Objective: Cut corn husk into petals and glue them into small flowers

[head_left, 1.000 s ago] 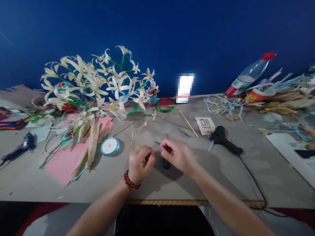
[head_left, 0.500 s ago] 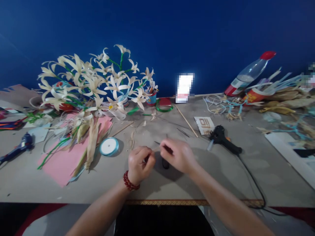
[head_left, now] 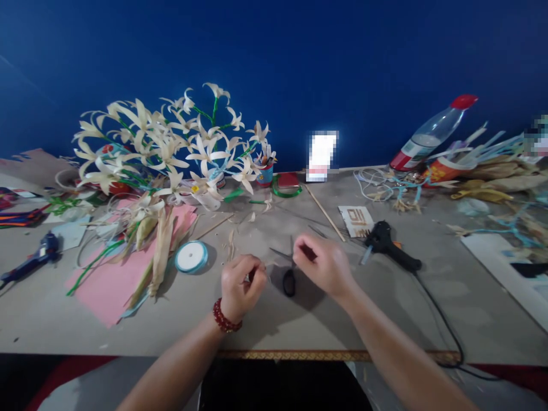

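I can't tell whether my curled left hand and right hand grip anything; scissors lie between, at twelve o'clock, presumably for easy reach.

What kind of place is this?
Likely a craft workspace. Cream, long-petalled artificial-looking flowers on green stems stand at the back, with a black, pistol-shaped glue gun and a round white-and-light-blue ribbon spool in front.
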Demonstrator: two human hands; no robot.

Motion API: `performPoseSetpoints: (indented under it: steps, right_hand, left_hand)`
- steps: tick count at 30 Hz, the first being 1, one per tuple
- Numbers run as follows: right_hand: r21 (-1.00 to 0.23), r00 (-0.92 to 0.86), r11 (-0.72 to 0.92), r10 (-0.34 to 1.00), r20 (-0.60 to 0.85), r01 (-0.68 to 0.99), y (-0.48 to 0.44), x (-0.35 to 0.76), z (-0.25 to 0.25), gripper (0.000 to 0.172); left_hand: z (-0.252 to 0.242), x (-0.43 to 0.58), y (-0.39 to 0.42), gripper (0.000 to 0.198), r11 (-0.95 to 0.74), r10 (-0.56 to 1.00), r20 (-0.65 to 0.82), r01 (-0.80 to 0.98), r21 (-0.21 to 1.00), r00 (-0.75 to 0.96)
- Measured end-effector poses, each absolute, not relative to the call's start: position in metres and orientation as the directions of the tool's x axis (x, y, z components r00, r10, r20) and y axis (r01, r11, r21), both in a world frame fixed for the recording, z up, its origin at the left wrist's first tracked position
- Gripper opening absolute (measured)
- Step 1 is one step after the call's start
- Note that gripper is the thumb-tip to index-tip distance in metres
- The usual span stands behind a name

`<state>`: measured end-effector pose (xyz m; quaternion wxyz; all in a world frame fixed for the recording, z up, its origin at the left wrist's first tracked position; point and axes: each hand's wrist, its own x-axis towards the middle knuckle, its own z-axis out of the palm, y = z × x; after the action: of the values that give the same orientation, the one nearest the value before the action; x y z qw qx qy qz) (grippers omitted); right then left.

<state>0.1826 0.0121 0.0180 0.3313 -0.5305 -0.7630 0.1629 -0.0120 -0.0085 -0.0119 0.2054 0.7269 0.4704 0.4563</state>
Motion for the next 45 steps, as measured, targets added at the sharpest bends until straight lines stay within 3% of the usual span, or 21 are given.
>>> performPoseSetpoints:
  steps: [2,6,9,12,16,20,23,25,30,36,39,42,45]
  right_hand:
    - [-0.637,-0.252,0.433,0.899,0.358,0.638,0.013,0.186,0.019,0.008]
    - [-0.571,-0.522,0.668,0.738,0.428,0.477,0.011,0.179,0.019,0.032]
    - [-0.497,-0.609,0.728,0.678,0.413,0.473,0.011,0.175,0.018,0.027]
    - [-0.566,-0.603,0.705,0.689,0.403,0.427,0.014,0.178,0.018,0.02]
    - [-0.826,-0.518,0.511,0.787,0.337,0.239,0.017,0.18,0.018,0.013]
    - [-0.99,-0.412,0.137,0.901,0.133,-0.02,0.017,0.177,0.013,0.011]
    - [-0.978,-0.39,-0.135,0.919,-0.063,-0.158,0.016,0.174,0.009,0.015]
    - [-0.955,-0.373,-0.215,0.919,-0.127,-0.205,0.016,0.172,0.007,0.018]
    - [-0.926,-0.366,-0.284,0.913,-0.182,-0.249,0.017,0.169,0.007,0.021]
    - [-0.97,-0.393,-0.141,0.918,-0.055,-0.195,0.014,0.174,0.011,0.014]
    - [-0.992,-0.379,0.117,0.917,0.127,-0.048,0.012,0.175,0.014,0.015]
    - [-0.91,-0.365,0.397,0.87,0.331,0.121,0.011,0.174,0.016,0.011]
    - [-0.822,-0.366,0.534,0.818,0.443,0.199,0.011,0.173,0.016,0.011]
  left_hand:
    - [-0.011,-0.012,-0.008,0.017,-0.457,0.882,0.449,0.482,0.748,0.141]
    - [-0.008,-0.01,-0.006,0.02,-0.392,0.92,0.359,0.408,0.824,0.159]
    - [-0.008,-0.01,-0.004,0.024,-0.307,0.949,0.262,0.331,0.892,0.174]
    - [-0.013,-0.01,-0.002,0.028,-0.178,0.97,0.131,0.229,0.957,0.207]
    - [-0.017,-0.011,0.0,0.023,-0.092,0.976,0.069,0.104,0.99,0.208]
    - [-0.012,-0.012,-0.001,0.024,-0.307,0.947,0.294,0.095,0.947,0.128]
    - [-0.008,-0.012,-0.002,0.023,-0.453,0.875,0.426,0.081,0.888,0.23]
    - [-0.007,-0.012,-0.003,0.018,-0.46,0.859,0.42,0.081,0.884,0.292]
    - [-0.013,-0.01,-0.004,0.011,-0.161,0.937,0.16,-0.022,0.987,0.31]
    - [-0.018,-0.007,-0.003,0.014,0.134,0.938,-0.023,-0.302,0.944,0.346]
    - [-0.018,-0.007,-0.002,0.011,0.223,0.927,-0.069,-0.392,0.892,0.37]
    - [-0.016,-0.006,0.0,0.011,0.309,0.908,-0.119,-0.451,0.837,0.402]
    - [-0.014,-0.005,0.0,0.012,0.359,0.887,-0.145,-0.458,0.813,0.438]
